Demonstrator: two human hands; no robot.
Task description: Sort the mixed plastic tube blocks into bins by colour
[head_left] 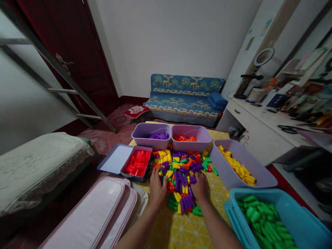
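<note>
A mixed pile of small plastic tube-like pieces [181, 176] in purple, yellow, green, orange and red lies on the table. At its left edge rests my left hand [157, 186], fingers spread and thumb apart, touching the pieces. My right hand [200, 185] is against the pile's right side beside some purple pieces [187, 203]; its fingers look stretched out, partly hidden by the hand itself. Neither hand visibly grips a piece. Sorted pieces sit around the pile: red ones [138, 163] in an open hinged box, yellow ones [240, 168] in a lilac bin.
Two lilac bins behind the pile hold purple pieces [159, 136] and orange pieces [185, 138]. A blue bin [302, 216] with green pieces stands at near right. Pink lids [90, 211] lie at left. A yellow patterned cloth [185, 231] covers the table; a blue sofa [181, 100] is beyond.
</note>
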